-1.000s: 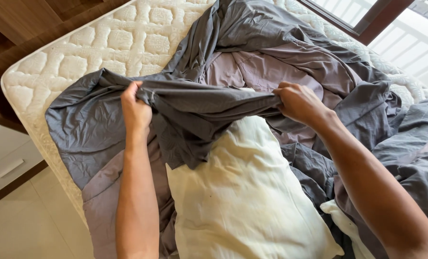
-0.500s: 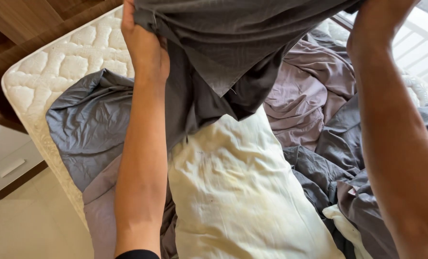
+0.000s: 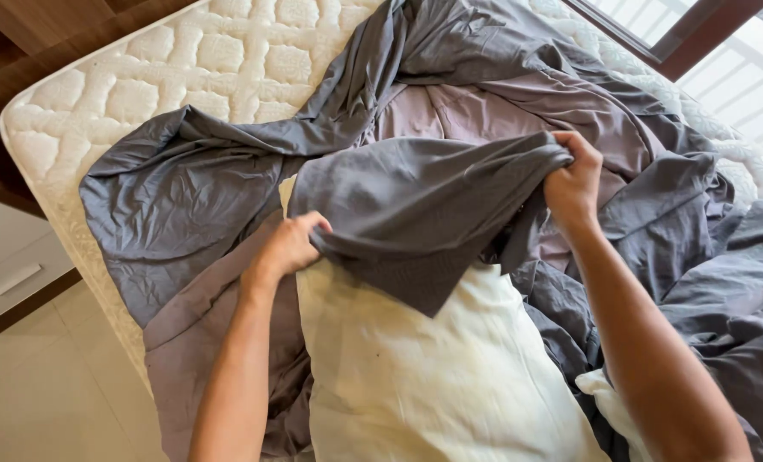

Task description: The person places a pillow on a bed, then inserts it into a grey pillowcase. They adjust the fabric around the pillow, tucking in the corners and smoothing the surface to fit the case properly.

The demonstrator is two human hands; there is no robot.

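Note:
A dark grey pillowcase point(image 3: 424, 214) is stretched between my two hands over the top end of a cream bare pillow point(image 3: 424, 376). My left hand point(image 3: 289, 246) grips its lower left edge, close to the pillow's upper left corner. My right hand point(image 3: 574, 184) grips its upper right edge, held a little higher. The pillowcase drapes down in a point over the pillow's top. The pillow lies on crumpled grey sheets point(image 3: 184, 205) in front of me.
A white quilted mattress point(image 3: 184, 60) shows bare at the upper left. Grey bedding point(image 3: 724, 282) is piled to the right, with a second cream pillow corner point(image 3: 608, 402) beneath my right arm. A white drawer unit point(image 3: 9, 265) stands at the left and a window frame point(image 3: 681, 43) at the upper right.
My hands had lifted the pillowcase high off the bed. They have now come back down, holding it spread over the pillow's top end.

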